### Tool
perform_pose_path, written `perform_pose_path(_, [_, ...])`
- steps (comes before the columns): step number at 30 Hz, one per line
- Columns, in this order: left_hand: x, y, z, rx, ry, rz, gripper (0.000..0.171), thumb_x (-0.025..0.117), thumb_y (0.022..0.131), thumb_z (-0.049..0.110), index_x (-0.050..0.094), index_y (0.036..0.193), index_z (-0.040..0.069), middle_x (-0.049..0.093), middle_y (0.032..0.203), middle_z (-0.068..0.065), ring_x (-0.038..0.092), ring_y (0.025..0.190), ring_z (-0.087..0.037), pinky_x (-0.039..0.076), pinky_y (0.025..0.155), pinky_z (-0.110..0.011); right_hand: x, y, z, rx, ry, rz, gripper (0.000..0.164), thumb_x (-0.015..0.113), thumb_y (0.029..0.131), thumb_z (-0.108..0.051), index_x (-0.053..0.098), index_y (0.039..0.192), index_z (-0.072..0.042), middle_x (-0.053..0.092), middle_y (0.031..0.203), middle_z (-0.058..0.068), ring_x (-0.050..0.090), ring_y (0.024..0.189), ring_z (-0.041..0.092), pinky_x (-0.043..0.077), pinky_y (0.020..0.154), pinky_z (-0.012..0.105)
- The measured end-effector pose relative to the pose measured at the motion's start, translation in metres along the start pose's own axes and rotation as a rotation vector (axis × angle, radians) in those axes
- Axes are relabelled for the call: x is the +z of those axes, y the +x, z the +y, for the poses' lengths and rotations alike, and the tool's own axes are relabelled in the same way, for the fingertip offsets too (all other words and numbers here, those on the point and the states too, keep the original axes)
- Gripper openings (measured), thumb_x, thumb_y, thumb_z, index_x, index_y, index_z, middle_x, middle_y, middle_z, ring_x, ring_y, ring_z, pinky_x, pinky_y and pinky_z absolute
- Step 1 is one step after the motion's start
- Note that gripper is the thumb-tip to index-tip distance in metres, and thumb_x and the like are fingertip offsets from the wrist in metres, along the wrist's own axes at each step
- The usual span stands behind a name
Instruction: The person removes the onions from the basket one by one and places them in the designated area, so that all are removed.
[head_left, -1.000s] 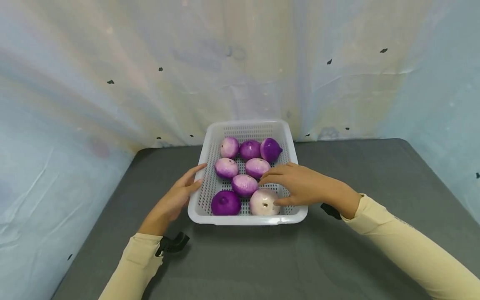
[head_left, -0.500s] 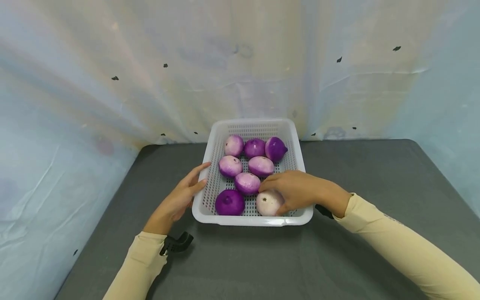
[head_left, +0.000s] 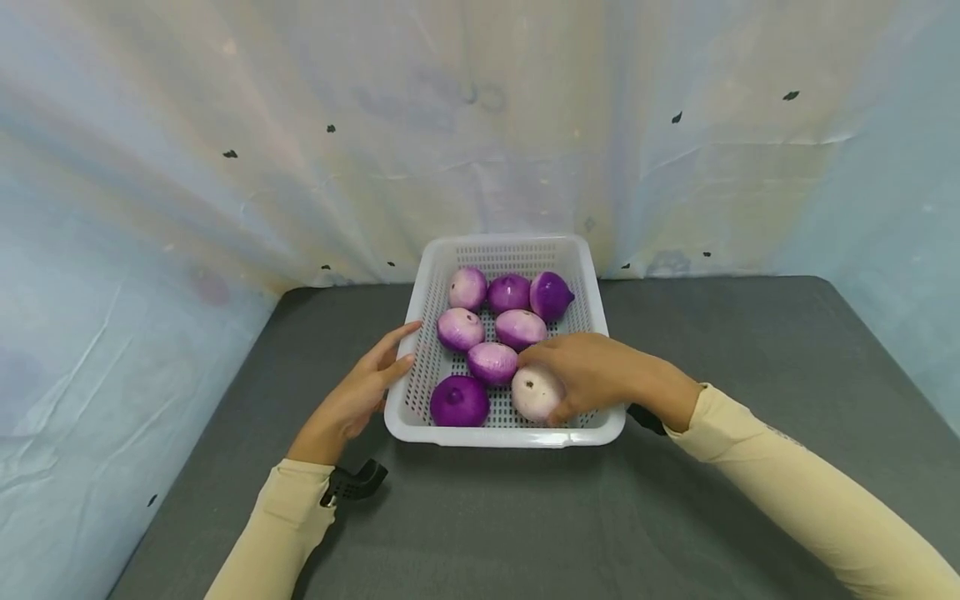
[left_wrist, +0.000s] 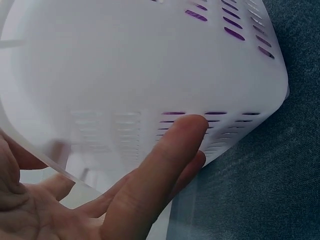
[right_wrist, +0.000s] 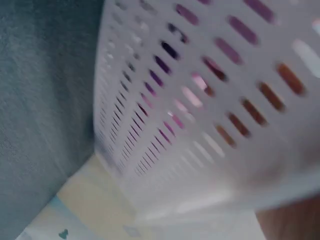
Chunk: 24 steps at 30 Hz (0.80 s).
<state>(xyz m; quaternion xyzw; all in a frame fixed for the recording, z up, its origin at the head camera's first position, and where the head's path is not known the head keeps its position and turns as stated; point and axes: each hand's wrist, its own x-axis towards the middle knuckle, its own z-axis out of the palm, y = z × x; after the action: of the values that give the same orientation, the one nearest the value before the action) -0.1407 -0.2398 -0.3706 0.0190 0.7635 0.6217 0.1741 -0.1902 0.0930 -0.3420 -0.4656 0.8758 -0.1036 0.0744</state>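
A white perforated plastic basket [head_left: 502, 437] holds several purple onions, among them a deep purple onion [head_left: 459, 402] at its front left. My right hand [head_left: 600, 375] reaches over the basket's right side and grips a pale onion [head_left: 536, 393] in the front right, fingers at its far side and thumb at its near side. My left hand [head_left: 360, 392] holds the basket's left rim. In the left wrist view, some fingers [left_wrist: 160, 175] lie along the outer wall while other digits go over the rim. The basket wall mostly hides my right hand in the right wrist view.
The basket stands on a dark grey cloth-covered table [head_left: 480, 525]. Behind it hangs a pale patterned sheet [head_left: 480, 125] with small dark marks, which also closes off both sides. Black straps [head_left: 356, 483] sit at the wrists.
My right hand has lowered and closed around the pale onion, which has turned so its dark-spotted end faces more to the left. My left hand stays at the rim.
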Motion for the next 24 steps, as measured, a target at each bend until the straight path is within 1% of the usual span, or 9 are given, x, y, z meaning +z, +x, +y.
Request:
perform_pose_path(3, [0.001, -0.001, 0.000, -0.006, 0.003, 0.003, 0.054, 0.041, 0.108, 0.035, 0.020, 0.157, 0.041, 0.032, 0.159, -0.014, 0.048, 0.132, -0.043, 0.056, 0.082, -0.049, -0.007, -0.007, -0.004, 0.026, 0.043, 0.057, 0.076, 0.088, 0.069, -0.040, 0.056, 0.135, -0.022, 0.063, 0.123, -0.006, 0.060, 0.107, 0.015, 0.050, 0.093, 0.039])
perform_pose_path(6, [0.001, 0.000, -0.001, -0.009, 0.003, 0.006, 0.053, 0.041, 0.108, 0.034, 0.020, 0.157, 0.042, 0.031, 0.160, -0.013, 0.046, 0.133, -0.043, 0.056, 0.082, -0.049, -0.015, -0.016, -0.006, 0.047, 0.080, 0.126, 0.082, 0.087, 0.072, -0.042, 0.051, 0.142, -0.021, 0.059, 0.133, -0.004, 0.059, 0.114, 0.015, 0.051, 0.095, 0.039])
perform_pose_path(7, [0.001, 0.000, -0.001, -0.010, 0.004, 0.008, 0.053, 0.040, 0.108, 0.034, 0.020, 0.156, 0.042, 0.031, 0.160, -0.012, 0.046, 0.133, -0.043, 0.056, 0.082, -0.049, -0.018, -0.019, -0.006, 0.057, 0.093, 0.143, 0.085, 0.087, 0.072, -0.043, 0.049, 0.145, -0.021, 0.057, 0.137, -0.004, 0.058, 0.118, 0.016, 0.051, 0.095, 0.040])
perform_pose_path(11, [0.002, 0.000, 0.000, -0.007, 0.005, 0.012, 0.053, 0.041, 0.108, 0.034, 0.021, 0.156, 0.043, 0.031, 0.160, -0.012, 0.047, 0.132, -0.044, 0.056, 0.081, -0.048, -0.027, -0.031, -0.004, 0.108, 0.148, 0.192, 0.093, 0.087, 0.073, -0.046, 0.042, 0.151, -0.025, 0.050, 0.145, -0.002, 0.057, 0.123, 0.020, 0.053, 0.095, 0.043])
perform_pose_path(15, [0.002, 0.001, 0.001, -0.002, 0.008, 0.012, 0.053, 0.041, 0.108, 0.034, 0.020, 0.157, 0.042, 0.031, 0.160, -0.013, 0.047, 0.132, -0.044, 0.056, 0.080, -0.049, -0.029, -0.039, 0.000, 0.133, 0.177, 0.231, 0.096, 0.087, 0.072, -0.048, 0.038, 0.153, -0.029, 0.048, 0.144, 0.000, 0.058, 0.120, 0.022, 0.054, 0.093, 0.044])
perform_pose_path(17, [0.002, 0.001, 0.001, -0.004, 0.005, 0.015, 0.053, 0.041, 0.108, 0.033, 0.021, 0.156, 0.043, 0.031, 0.160, -0.012, 0.047, 0.132, -0.044, 0.056, 0.080, -0.049, -0.027, -0.041, 0.002, 0.129, 0.183, 0.248, 0.096, 0.088, 0.072, -0.047, 0.038, 0.153, -0.029, 0.048, 0.143, 0.000, 0.058, 0.119, 0.022, 0.054, 0.092, 0.044])
perform_pose_path(24, [0.002, 0.000, 0.001, -0.014, -0.006, 0.017, 0.053, 0.040, 0.108, 0.031, 0.022, 0.156, 0.043, 0.031, 0.160, -0.012, 0.046, 0.134, -0.043, 0.056, 0.082, -0.051, -0.015, -0.043, 0.007, 0.083, 0.217, 0.312, 0.089, 0.090, 0.070, -0.039, 0.048, 0.146, -0.021, 0.046, 0.136, 0.002, 0.057, 0.112, 0.020, 0.053, 0.091, 0.042])
